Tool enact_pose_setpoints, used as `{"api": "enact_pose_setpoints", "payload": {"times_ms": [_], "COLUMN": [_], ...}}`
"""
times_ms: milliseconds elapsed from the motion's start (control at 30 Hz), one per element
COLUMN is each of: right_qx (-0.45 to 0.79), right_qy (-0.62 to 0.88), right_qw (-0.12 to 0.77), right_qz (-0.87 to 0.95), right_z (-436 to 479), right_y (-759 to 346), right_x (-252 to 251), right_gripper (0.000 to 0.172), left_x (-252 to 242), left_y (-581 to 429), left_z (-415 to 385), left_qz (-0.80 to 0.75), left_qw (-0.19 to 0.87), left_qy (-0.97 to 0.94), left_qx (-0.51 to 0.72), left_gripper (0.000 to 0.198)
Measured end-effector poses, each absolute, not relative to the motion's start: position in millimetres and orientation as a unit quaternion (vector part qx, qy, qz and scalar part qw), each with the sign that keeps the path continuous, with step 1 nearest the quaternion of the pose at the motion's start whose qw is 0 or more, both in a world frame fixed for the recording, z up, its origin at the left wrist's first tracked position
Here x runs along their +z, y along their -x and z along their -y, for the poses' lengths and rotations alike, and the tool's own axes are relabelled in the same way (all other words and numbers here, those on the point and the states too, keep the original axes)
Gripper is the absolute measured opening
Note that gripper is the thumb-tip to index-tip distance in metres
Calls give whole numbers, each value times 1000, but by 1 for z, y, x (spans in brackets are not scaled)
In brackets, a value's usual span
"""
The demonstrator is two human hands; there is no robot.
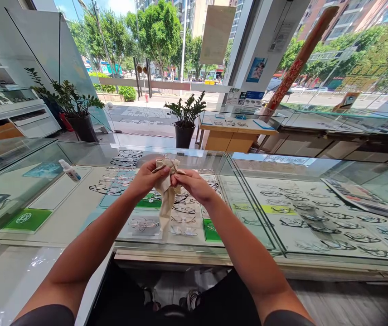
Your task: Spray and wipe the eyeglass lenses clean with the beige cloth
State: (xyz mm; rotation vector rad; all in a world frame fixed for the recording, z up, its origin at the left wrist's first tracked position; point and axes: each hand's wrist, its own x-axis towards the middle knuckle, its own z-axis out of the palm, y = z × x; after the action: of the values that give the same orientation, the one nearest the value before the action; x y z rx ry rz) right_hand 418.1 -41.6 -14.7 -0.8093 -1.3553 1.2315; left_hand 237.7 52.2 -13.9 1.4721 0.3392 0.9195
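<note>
A beige cloth [167, 201] is bunched between my two hands above the glass counter, and its loose end hangs down. My left hand [147, 177] is closed on the cloth, thumb pressed on top. From the other side, my right hand [194, 183] pinches the cloth's edge with thumb and fingers. Something thin seems to show at the top of the bunch, but I cannot make out what the folds cover. Beneath my hands, several pairs of eyeglasses [183, 219] lie in rows inside the glass display case [210, 251].
A white spray bottle [69, 170] stands on the counter to the left. More eyeglasses [296, 197] fill the case at right, near a magazine-like stack [360, 197]. Beyond the counter are a potted plant [185, 131], another potted plant [81, 127] and a wooden display table [230, 138].
</note>
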Motion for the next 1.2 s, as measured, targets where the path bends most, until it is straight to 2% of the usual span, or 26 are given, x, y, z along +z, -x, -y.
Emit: {"api": "enact_pose_setpoints", "payload": {"times_ms": [167, 467, 733, 1000, 1200], "right_qx": [517, 525, 503, 513, 529], "right_qy": [346, 344, 346, 344, 342], "right_qw": [539, 554, 533, 529, 514], "right_qz": [568, 547, 586, 583, 582], "right_z": [40, 42, 42, 40, 39], "right_y": [-419, -423, -418, -417, -413], "right_x": [-17, -14, -15, -20, -21], "right_gripper": [39, 42, 42, 45, 50], "left_x": [-14, -2, -8, -9, -16], "left_y": [-237, -235, -239, -242, -245], "left_z": [-51, -51, -44, -40, -39], "left_qz": [-171, -147, -137, -134, -178], "left_qw": [633, 696, 712, 719, 682], "left_qy": [-639, -591, -600, -581, -579], "left_qx": [401, 381, 338, 358, 410], "left_gripper": [49, 47, 44, 44, 52]}}
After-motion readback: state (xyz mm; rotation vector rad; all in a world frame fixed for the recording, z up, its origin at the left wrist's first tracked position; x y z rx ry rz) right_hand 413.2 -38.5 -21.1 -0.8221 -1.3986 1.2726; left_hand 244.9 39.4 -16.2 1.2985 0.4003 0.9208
